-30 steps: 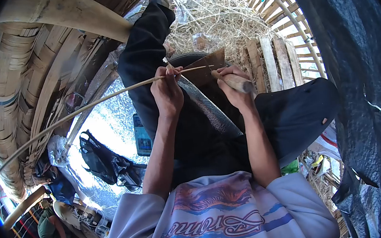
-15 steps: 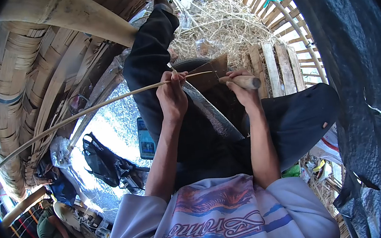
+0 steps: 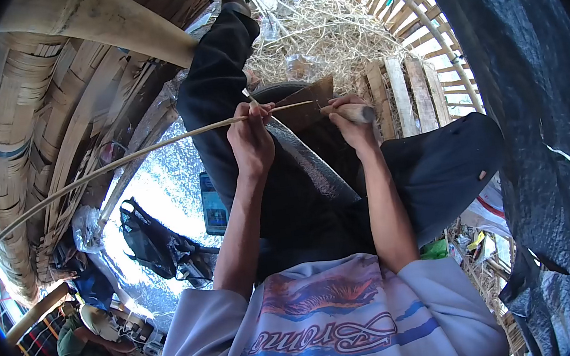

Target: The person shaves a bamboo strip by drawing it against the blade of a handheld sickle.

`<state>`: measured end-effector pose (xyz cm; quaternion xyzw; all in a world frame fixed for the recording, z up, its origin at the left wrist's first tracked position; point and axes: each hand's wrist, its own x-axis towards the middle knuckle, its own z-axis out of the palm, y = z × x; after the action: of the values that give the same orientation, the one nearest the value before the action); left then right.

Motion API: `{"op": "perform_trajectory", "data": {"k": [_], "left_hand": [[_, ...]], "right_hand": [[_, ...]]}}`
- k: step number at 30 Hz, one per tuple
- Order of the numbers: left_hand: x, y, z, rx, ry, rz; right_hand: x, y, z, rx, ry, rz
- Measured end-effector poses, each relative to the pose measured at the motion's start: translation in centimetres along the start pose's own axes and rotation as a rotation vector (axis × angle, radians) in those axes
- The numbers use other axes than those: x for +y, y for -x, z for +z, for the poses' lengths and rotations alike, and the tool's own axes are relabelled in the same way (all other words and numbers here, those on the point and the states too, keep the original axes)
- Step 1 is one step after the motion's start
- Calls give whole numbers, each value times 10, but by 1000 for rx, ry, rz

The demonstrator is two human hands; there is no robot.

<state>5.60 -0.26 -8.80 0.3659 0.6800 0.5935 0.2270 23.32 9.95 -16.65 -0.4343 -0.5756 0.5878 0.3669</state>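
Observation:
My left hand (image 3: 251, 143) is closed around a long, thin bamboo strip (image 3: 148, 146) near its right end. The strip bends away to the lower left, past the woven wall. A short pale piece (image 3: 247, 94) sticks up by the left fingers; I cannot make out what it is. My right hand (image 3: 355, 126) grips a tool by its thick, round wooden handle (image 3: 360, 112). The tool's working end lies by the strip's tip, too small to make out. Behind both hands is a brown flat piece (image 3: 317, 91). Below them, a silvery flat bar (image 3: 315, 164) lies between my legs.
Woven bamboo (image 3: 34, 136) and a thick bamboo pole (image 3: 126, 20) stand at left. Dry straw (image 3: 332, 32) and wooden slats (image 3: 402, 94) lie ahead. A black bag (image 3: 148, 239) and a phone (image 3: 214, 207) rest on silvery sheeting. A black tarp (image 3: 538, 114) hangs right. Another person (image 3: 83, 349) sits lower left.
My right hand has shifted a little left with the wooden-handled tool, closer to my left hand. My left hand keeps its hold on the bamboo strip. The whole view has shifted slightly.

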Motion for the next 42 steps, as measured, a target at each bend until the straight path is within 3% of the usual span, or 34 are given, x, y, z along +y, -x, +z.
{"op": "perform_trajectory", "data": {"k": [1,7,9,10,13,17,19,21,23,29,33,36,42], "left_hand": [[-1,3,2,-6,5,0],[2,3,-3,-10,-55,43],[-2,1,1,-13,-21,57],[-2,0,1,-17,-25,42],[-3,2,-5,-10,-46,7],[-7,-5,3,23,-32,59],[-8,-11,6,78,-12,105],[-8,-13,5,120,-13,-4],[-11,-21,6,146,4,10],[-10,-38,12,110,-13,-42],[-11,-46,19,99,47,-56],[-20,-51,20,28,84,-123],[-17,-50,25,-2,145,-184]], "right_hand": [[5,1,-1,-36,103,-17],[4,8,4,-20,-40,-84],[15,0,4,-44,186,-8],[14,-2,1,-64,117,103],[1,0,0,-50,-144,33],[27,1,8,10,262,28],[20,-4,6,8,249,20],[14,-1,8,109,227,127],[10,-2,9,121,140,31],[-90,18,1,19,-71,-66],[-130,25,-16,125,-406,130],[-138,30,-29,193,-445,173],[-149,39,-48,238,-300,34]]}}
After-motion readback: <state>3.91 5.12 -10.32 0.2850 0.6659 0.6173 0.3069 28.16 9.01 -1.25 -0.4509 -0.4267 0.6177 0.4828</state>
